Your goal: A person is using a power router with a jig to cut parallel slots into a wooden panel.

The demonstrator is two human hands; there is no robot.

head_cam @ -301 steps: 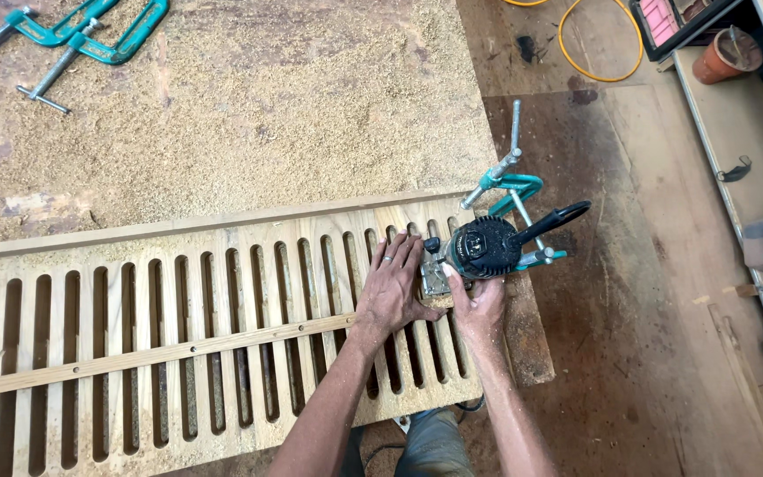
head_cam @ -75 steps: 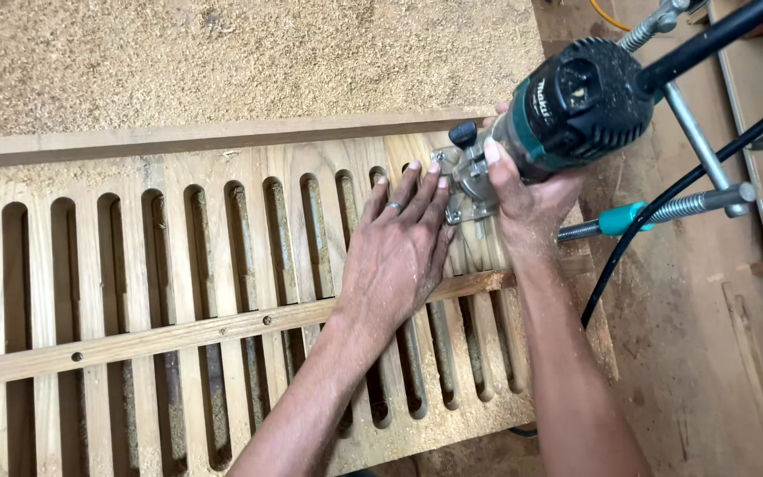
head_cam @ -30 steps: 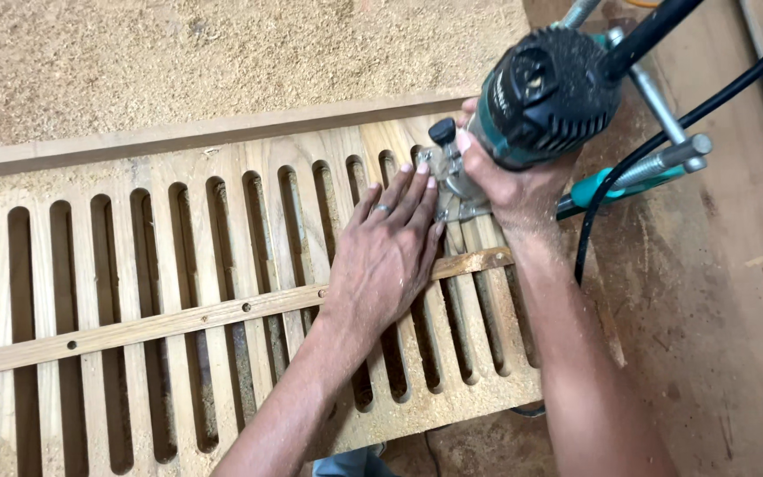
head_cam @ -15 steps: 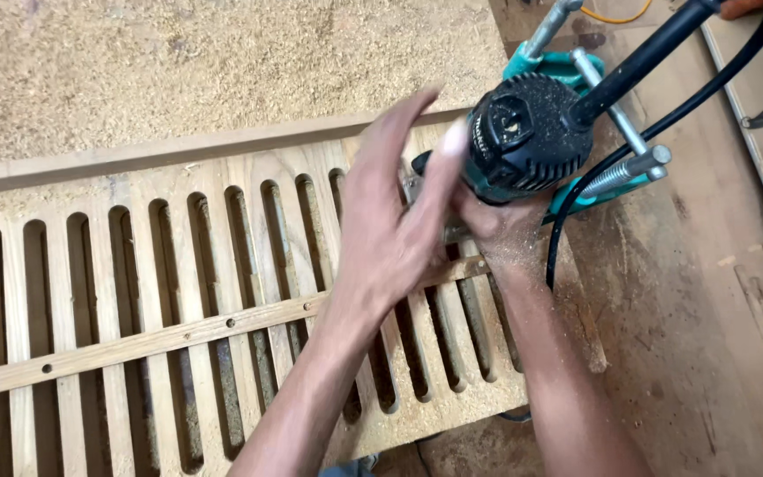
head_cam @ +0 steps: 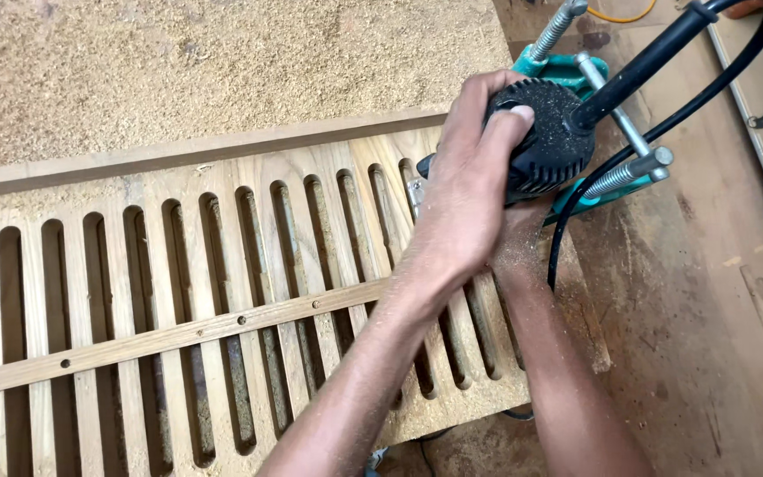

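Observation:
A black and teal hand router [head_cam: 547, 132] stands on the right end of a slotted wooden panel [head_cam: 178, 265]. My left hand [head_cam: 470, 190] wraps over the router's black top and left side. My right hand [head_cam: 516, 237] sits under it against the router's lower body, mostly hidden by the left hand, with only the wrist and forearm showing clearly. The router's black cord [head_cam: 664, 124] loops off to the upper right. A thin wooden strip [head_cam: 178, 336] with small holes lies across the slats.
Behind the panel a long wooden rail [head_cam: 196, 152] lies against a sawdust-covered board [head_cam: 222, 62]. A teal clamp [head_cam: 593, 124] with metal screws grips the panel's right end. A brown worn bench surface [head_cam: 699, 336] lies to the right.
My left hand has lifted off the slats and moved right onto the router's top. The view has shifted slightly, bringing the router lower in the frame.

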